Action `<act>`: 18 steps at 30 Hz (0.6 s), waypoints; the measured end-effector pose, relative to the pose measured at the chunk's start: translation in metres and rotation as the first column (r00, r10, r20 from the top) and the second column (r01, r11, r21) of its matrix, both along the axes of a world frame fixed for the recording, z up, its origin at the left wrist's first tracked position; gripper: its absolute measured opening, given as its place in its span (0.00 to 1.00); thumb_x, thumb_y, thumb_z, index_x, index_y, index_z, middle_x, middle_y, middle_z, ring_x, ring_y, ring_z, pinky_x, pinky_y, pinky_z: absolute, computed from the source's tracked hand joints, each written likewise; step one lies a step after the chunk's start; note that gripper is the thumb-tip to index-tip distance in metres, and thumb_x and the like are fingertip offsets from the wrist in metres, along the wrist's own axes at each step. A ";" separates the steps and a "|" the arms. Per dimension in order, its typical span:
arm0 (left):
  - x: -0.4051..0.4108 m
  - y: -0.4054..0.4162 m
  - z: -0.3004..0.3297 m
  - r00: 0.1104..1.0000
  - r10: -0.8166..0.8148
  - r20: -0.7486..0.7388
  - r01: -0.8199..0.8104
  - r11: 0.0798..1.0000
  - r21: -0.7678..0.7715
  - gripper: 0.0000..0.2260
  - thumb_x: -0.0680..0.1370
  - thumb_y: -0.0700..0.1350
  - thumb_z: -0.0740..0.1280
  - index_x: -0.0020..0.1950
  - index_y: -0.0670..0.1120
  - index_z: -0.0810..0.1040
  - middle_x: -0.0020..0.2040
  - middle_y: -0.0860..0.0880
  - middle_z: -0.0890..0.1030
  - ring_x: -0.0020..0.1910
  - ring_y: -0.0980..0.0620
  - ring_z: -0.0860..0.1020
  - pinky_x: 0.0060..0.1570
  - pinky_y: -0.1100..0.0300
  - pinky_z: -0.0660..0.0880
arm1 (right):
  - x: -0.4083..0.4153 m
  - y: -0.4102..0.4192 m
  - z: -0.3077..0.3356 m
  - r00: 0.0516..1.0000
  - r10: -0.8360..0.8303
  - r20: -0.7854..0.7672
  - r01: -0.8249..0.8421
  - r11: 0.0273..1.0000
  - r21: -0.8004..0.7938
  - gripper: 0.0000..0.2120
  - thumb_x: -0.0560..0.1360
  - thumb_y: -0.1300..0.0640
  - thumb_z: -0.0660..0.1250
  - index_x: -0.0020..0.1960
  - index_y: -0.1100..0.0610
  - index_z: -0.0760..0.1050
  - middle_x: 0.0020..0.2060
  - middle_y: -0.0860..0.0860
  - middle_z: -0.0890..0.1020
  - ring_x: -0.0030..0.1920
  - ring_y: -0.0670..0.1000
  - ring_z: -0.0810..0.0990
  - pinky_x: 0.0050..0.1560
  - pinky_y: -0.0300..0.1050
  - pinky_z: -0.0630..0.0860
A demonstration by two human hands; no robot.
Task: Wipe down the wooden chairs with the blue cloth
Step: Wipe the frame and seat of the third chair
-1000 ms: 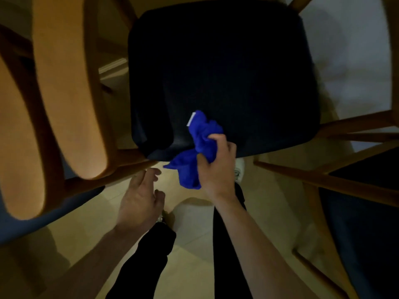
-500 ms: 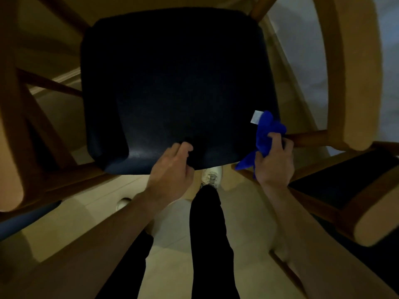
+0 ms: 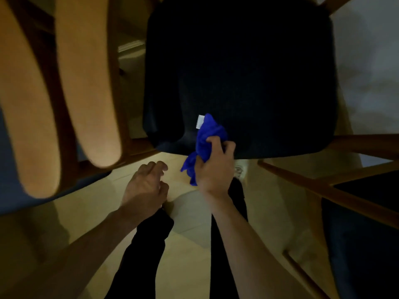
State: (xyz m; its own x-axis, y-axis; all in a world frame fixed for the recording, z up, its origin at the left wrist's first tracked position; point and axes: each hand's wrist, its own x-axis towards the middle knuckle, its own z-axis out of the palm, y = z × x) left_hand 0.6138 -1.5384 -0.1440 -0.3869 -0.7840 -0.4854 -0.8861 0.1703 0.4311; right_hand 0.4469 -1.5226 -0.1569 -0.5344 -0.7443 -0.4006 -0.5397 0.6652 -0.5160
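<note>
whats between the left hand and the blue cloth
Nothing: in the head view only bare pale floor shows in the gap between the empty left hand and the blue cloth, which the right hand grips.

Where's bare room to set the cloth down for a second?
The dark seat is bare beyond the blue cloth gripped by the right hand. Floor between the legs is narrow; chair backs crowd the left.

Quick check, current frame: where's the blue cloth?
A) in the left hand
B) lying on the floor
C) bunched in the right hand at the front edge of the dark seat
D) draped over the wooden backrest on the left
C: the right hand grips the bunched blue cloth against the front edge of the dark seat; the left hand holds nothing.
</note>
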 end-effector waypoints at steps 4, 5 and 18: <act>0.039 0.004 0.007 0.994 0.102 0.040 -0.103 0.995 0.011 0.15 0.71 0.36 0.68 0.57 0.46 0.74 0.48 0.49 0.78 0.50 0.48 0.74 0.44 0.58 0.68 | 0.064 -0.027 0.003 0.992 0.066 0.107 -0.063 0.997 -0.033 0.22 0.71 0.56 0.73 0.62 0.48 0.69 0.62 0.50 0.66 0.55 0.54 0.76 0.54 0.49 0.78; 0.044 0.005 0.009 0.992 0.119 0.048 -0.119 0.993 0.013 0.15 0.71 0.36 0.68 0.57 0.45 0.74 0.48 0.48 0.78 0.50 0.47 0.75 0.44 0.57 0.69 | 0.075 -0.034 0.003 0.987 0.086 0.137 -0.083 0.996 -0.025 0.22 0.72 0.56 0.72 0.63 0.47 0.69 0.62 0.50 0.65 0.55 0.54 0.76 0.54 0.48 0.78; -0.054 -0.005 0.026 0.995 0.097 0.035 -0.097 0.995 -0.014 0.20 0.73 0.40 0.68 0.64 0.46 0.72 0.54 0.48 0.76 0.53 0.48 0.74 0.52 0.53 0.74 | -0.093 -0.037 0.040 0.975 0.086 0.206 -0.069 0.994 -0.085 0.18 0.72 0.57 0.69 0.60 0.46 0.72 0.56 0.49 0.70 0.46 0.48 0.74 0.45 0.29 0.68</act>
State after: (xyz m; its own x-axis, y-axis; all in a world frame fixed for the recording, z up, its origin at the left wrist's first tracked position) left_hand 0.5594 -1.5439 -0.1185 -0.2913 -0.8231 -0.4876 -0.9135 0.0880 0.3972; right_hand 0.3542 -1.5593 -0.1171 -0.3846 -0.8131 -0.4369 -0.4631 0.5794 -0.6707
